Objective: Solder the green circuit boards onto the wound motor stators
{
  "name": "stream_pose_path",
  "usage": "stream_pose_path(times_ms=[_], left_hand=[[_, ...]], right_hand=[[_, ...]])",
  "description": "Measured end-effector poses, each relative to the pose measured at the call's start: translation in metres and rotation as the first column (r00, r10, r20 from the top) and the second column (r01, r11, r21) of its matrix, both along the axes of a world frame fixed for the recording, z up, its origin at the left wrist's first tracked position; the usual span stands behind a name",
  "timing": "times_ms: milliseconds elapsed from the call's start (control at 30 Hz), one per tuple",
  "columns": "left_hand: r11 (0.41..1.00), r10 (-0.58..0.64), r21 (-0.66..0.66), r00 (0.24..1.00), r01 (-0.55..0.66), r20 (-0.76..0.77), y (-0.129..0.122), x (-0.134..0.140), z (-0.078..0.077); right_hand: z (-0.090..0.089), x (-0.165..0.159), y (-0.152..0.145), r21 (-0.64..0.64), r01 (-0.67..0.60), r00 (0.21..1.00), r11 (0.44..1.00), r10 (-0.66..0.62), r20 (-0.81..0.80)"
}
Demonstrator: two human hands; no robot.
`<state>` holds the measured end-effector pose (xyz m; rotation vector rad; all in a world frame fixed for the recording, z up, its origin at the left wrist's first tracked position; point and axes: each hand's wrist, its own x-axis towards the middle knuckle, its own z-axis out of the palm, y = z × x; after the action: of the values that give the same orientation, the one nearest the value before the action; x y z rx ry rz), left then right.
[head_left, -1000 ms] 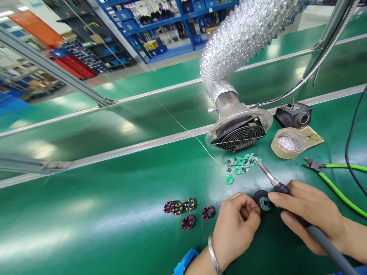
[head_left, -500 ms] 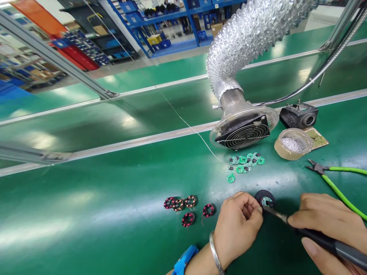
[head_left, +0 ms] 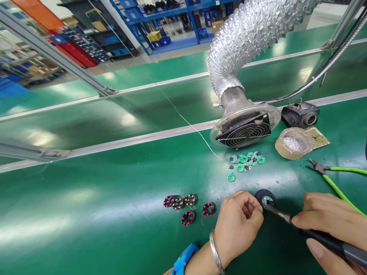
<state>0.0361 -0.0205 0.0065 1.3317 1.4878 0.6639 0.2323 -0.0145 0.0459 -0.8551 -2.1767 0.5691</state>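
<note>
My right hand (head_left: 329, 223) grips the dark handle of a soldering iron (head_left: 282, 215), whose tip touches or hovers just over a small round circuit board (head_left: 266, 201). That board sits on a black disc (head_left: 263, 193) on the green bench. At the disc's left edge, my left hand (head_left: 239, 221) is closed in a pinch; whatever lies between its fingertips is too small or hidden to make out. Left of this hand are several wire-wound coil rings (head_left: 187, 217), red and copper coloured. Behind the disc lies a cluster of small green circuit boards (head_left: 241, 167).
A fume extractor (head_left: 246, 131) on a silver duct (head_left: 229, 49) hangs beyond the boards. To its right are a tub of metallic shavings (head_left: 295, 147), a sponge tray (head_left: 318, 137), a black holder (head_left: 299, 114) and green-handled cutters (head_left: 329, 175). A thin wire (head_left: 197, 131) runs across the bench.
The soldering iron and my right hand have shifted very slightly right. My left hand keeps its pinch beside the disc. The whole view has moved a little.
</note>
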Motion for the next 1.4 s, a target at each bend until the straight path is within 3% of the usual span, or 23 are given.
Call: stream_pose_path(times_ms=[167, 333, 500, 667, 833, 1000, 1200, 1400], left_hand=[[1.000, 0.002, 0.004, 1.000, -0.002, 0.001, 0.000, 0.000, 0.000], [1.000, 0.001, 0.005, 1.000, -0.001, 0.004, 0.000, 0.000, -0.001], [1.000, -0.005, 0.025, 1.000, 0.005, 0.018, -0.001, -0.001, -0.002], [0.998, 0.006, 0.057, 0.999, -0.008, 0.033, -0.002, 0.000, -0.003], [0.996, 0.008, 0.088, 0.999, -0.012, 0.046, -0.002, 0.000, -0.004], [0.995, 0.006, 0.101, 0.999, -0.010, 0.040, -0.003, 0.000, -0.005], [0.996, -0.001, 0.086, 1.000, -0.002, 0.031, -0.001, 0.000, -0.003], [0.998, 0.011, 0.067, 1.000, -0.013, 0.023, 0.000, 0.000, -0.001]], right_hand=[[-0.009, 0.001, -0.003, 0.054, 0.055, 0.992, 0.997, -0.049, -0.116], [-0.009, 0.004, -0.003, 0.058, 0.107, 0.989, 0.993, -0.101, -0.107], [-0.016, -0.001, 0.014, 0.078, -0.023, 1.000, 0.997, 0.023, 0.007], [-0.032, -0.012, 0.020, 0.007, -0.076, 0.992, 0.997, 0.075, 0.106], [-0.037, -0.016, 0.018, -0.008, -0.098, 0.990, 0.995, 0.098, 0.098], [-0.030, -0.014, 0.017, 0.051, -0.066, 0.996, 0.997, 0.063, 0.062], [-0.008, 0.003, 0.007, 0.226, -0.016, 0.996, 0.974, -0.004, 0.088], [-0.005, 0.008, -0.006, 0.196, -0.064, 0.997, 0.979, 0.055, 0.053]])
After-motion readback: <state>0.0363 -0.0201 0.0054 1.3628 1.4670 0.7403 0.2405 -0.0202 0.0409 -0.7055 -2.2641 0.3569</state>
